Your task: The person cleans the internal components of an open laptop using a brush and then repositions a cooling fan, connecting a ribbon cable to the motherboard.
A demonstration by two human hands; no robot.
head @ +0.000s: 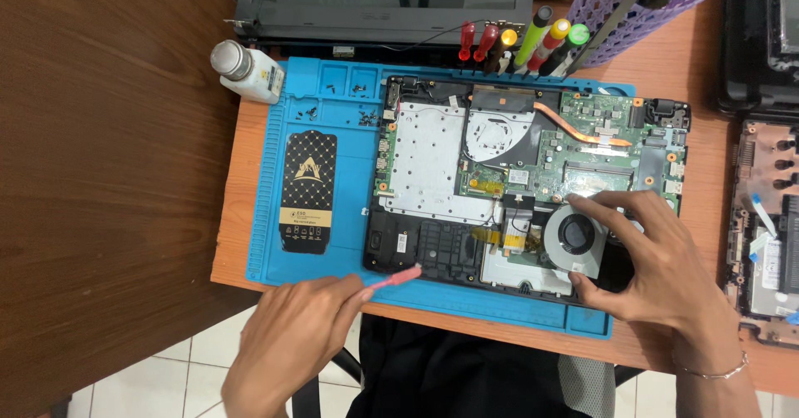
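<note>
Fan: round grey cooling fan sits loose over the opened laptop base, toward the near right corner of the blue work mat.
Right hand: my right hand is on the fan, fingers spread round its rim, thumb at the near edge; a light pinch, I judge, not a clamp.
Left hand: my left hand is closed round a pink tool, tip touching the base's near edge.
Board: green circuit board and copper heat pipe lie bare toward the mat's far right corner.
Screws: small dark screws scattered in the mat's far left trays.
Beyond: white bottle off the mat's far left corner; screwdrivers past the far edge.
Risk: if a fan lead is attached (I cannot tell), lifting could tear it; the pink tip could slip and scrape the board; a sleeve could sweep the screws off.
</note>
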